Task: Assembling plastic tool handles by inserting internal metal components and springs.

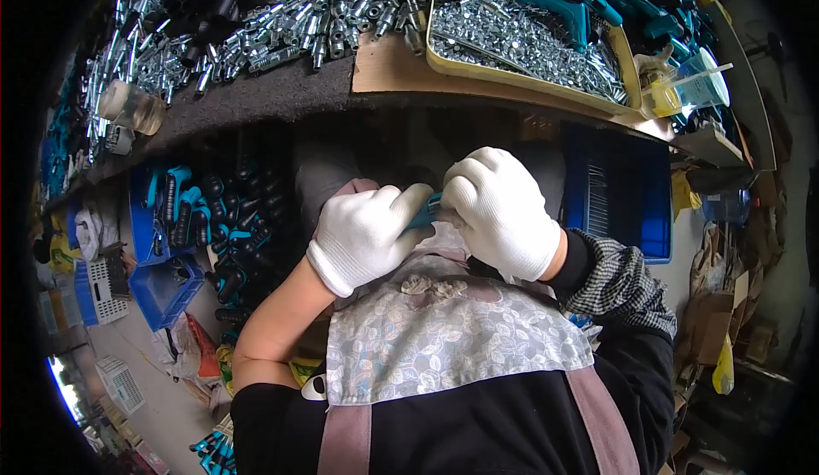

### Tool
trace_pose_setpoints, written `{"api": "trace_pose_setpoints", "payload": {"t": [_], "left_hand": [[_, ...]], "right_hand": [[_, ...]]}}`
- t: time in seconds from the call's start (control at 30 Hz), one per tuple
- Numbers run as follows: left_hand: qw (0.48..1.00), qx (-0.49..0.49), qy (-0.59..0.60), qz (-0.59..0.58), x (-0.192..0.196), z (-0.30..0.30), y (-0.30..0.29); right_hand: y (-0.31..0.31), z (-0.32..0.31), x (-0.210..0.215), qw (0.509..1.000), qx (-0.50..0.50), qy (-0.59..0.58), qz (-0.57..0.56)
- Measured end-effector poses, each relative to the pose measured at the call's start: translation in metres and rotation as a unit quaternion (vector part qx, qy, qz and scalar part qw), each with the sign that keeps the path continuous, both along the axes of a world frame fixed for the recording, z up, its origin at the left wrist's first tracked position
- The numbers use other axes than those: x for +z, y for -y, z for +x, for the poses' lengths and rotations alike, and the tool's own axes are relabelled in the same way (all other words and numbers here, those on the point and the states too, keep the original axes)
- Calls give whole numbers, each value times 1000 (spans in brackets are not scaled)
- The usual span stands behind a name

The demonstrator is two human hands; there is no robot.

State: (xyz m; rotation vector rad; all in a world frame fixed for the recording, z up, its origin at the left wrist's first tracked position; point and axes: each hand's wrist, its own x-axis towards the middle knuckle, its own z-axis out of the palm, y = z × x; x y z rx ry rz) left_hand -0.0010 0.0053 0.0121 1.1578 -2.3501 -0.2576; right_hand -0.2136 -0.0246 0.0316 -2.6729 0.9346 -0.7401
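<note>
Both hands wear white knit gloves and meet in front of my chest, over the floral apron [461, 330]. My left hand [363, 232] is closed around a teal plastic piece [421, 216], of which only a small part shows between the fingers. From the other side my right hand [499, 210] pinches at the end of that piece, its fingertips bent down against it. Whether the right fingers hold a separate small part there is hidden by the glove.
Loose metal fittings [320, 27] lie heaped on the bench ahead. A yellow-rimmed tray [529, 80] holds many small metal parts, with teal tool housings [554, 10] beside it. A clear jar [132, 108] lies at the left edge. Blue bins [657, 210] stand below, either side.
</note>
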Motion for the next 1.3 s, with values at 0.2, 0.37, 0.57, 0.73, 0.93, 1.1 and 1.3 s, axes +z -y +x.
{"api": "trace_pose_setpoints", "payload": {"t": [0.2,0.37,0.57,0.73,0.93,1.1,1.3], "left_hand": [[1000,-2,2,-6,-9,0,-5],[999,6,-37,-4,10,2,0],[998,8,-61,-33,31,8,1],[998,-1,-63,-31,38,3,-1],[999,-7,-51,-5,39,-3,-3],[999,-14,-49,-7,35,-7,-1],[999,-20,-42,5,31,-9,0]], "right_hand": [[4,5,-8,999,27,-34,1],[18,-10,-3,978,45,182,87],[14,-39,-32,679,-104,507,521],[-15,-14,-66,523,30,547,653],[-19,4,-84,510,97,551,653],[-21,13,-104,405,169,615,655],[-19,9,-107,543,104,586,593]]}}
